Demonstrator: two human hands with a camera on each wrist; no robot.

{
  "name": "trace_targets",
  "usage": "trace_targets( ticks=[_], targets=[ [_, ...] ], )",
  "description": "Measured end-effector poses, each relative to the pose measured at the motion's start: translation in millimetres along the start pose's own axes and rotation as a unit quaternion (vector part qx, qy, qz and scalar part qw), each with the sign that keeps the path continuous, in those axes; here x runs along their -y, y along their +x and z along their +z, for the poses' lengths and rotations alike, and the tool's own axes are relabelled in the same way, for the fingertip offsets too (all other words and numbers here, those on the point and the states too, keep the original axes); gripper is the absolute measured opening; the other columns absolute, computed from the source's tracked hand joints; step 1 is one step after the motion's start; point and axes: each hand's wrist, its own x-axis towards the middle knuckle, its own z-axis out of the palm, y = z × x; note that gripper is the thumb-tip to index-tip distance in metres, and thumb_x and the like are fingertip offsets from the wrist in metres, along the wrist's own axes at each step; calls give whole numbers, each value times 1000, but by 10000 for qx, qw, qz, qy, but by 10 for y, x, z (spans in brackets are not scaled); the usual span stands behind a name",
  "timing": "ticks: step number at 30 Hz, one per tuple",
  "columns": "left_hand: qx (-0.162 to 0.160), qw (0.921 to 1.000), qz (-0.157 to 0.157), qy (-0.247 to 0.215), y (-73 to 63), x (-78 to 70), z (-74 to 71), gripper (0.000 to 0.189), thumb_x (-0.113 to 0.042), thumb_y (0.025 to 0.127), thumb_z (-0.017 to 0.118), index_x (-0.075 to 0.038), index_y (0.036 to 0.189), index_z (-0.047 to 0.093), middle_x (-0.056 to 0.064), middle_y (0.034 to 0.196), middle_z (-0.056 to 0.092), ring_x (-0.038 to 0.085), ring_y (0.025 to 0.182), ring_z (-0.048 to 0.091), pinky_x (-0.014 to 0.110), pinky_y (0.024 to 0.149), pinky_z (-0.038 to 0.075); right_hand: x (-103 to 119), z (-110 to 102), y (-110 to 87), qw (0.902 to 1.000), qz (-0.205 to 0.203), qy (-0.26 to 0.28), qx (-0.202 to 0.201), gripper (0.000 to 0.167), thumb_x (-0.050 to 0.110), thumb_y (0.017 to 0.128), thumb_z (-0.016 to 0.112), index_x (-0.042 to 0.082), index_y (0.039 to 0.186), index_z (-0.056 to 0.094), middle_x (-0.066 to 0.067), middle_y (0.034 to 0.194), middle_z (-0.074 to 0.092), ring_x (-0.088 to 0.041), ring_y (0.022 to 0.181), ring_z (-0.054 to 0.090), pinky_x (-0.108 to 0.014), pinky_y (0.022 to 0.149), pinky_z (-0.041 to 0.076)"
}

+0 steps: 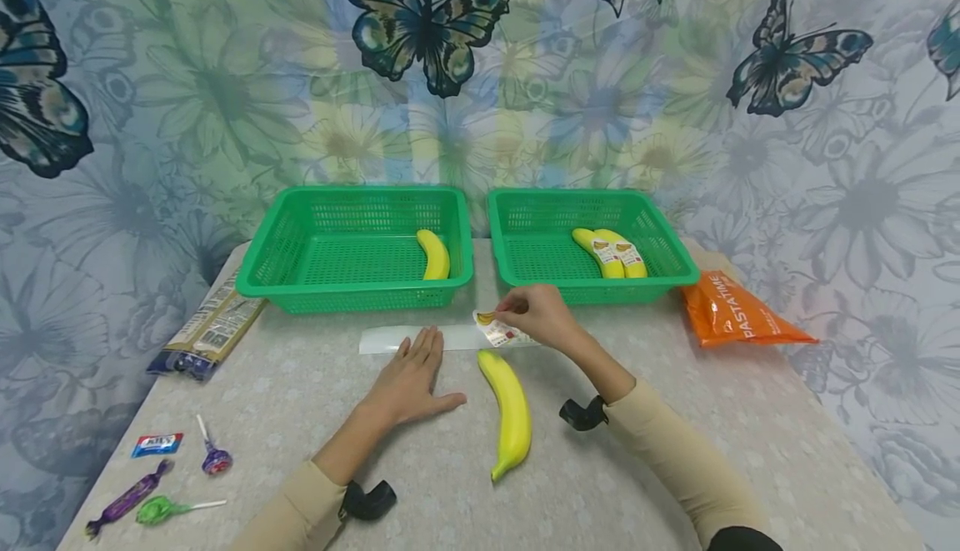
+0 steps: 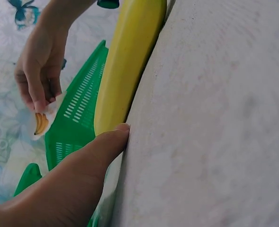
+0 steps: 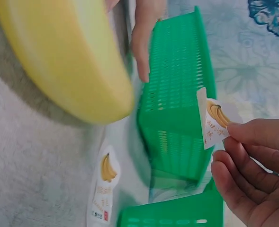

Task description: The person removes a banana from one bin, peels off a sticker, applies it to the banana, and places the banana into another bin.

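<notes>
My right hand (image 1: 538,316) pinches a white banana sticker (image 3: 213,127) between thumb and fingertips, lifted off the strip. My left hand (image 1: 411,383) rests flat, fingers straight, with its fingertips on a glossy white backing strip (image 1: 461,338) and the thumb spread to the side. Another printed sticker (image 3: 105,182) remains on the strip, below the right hand. A yellow banana (image 1: 512,418) lies lengthwise on the table between both arms, its upper end close to the strip; no label shows on it.
The left green basket (image 1: 352,297) holds one unlabelled banana (image 1: 433,254); the right green basket (image 1: 600,291) holds two labelled bananas (image 1: 621,252). An orange bag (image 1: 738,309) lies at right, a tan packet (image 1: 213,326) at left. Front left are lollipops (image 1: 217,461) and wrapped candies (image 1: 129,497).
</notes>
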Motion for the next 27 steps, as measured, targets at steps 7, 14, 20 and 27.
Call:
trace_targets(
  ticks=[7, 14, 20, 27],
  targets=[
    [-219, 9958, 447, -773, 22, -264, 1, 110, -70, 82, 57, 4, 153, 17, 20, 162, 17, 31, 152, 15, 51, 123, 18, 37, -87, -212, 9985, 249, 405, -262, 12, 22, 87, 74, 11, 91, 76, -1, 81, 75, -7, 70, 65, -24, 62, 54],
    [148, 9821, 569, -1789, -50, -574, 51, 116, -70, 78, 63, -4, 156, 8, 10, 165, 7, 24, 153, 7, 50, 124, 13, 94, -92, -434, 9960, 489, 661, -342, 12, 25, 84, 77, 14, 87, 76, 2, 78, 74, -6, 69, 66, -24, 63, 54],
    [257, 9835, 513, -1715, -60, -604, 110, 123, -74, 74, 65, -3, 156, 8, 12, 165, 5, 22, 153, 5, 49, 124, 13, 120, -11, -574, 9972, 295, 589, -341, 8, 21, 82, 78, 13, 80, 76, 4, 73, 72, -4, 65, 63, -20, 59, 52],
    [352, 9848, 469, -1634, -52, -608, 137, 122, -75, 73, 64, -1, 155, 11, 14, 165, 5, 21, 153, 4, 48, 124, 14, 86, 114, -704, 9976, 496, 443, -169, 8, 23, 82, 79, 17, 77, 76, 7, 71, 71, -1, 64, 61, -19, 57, 50]
  ],
)
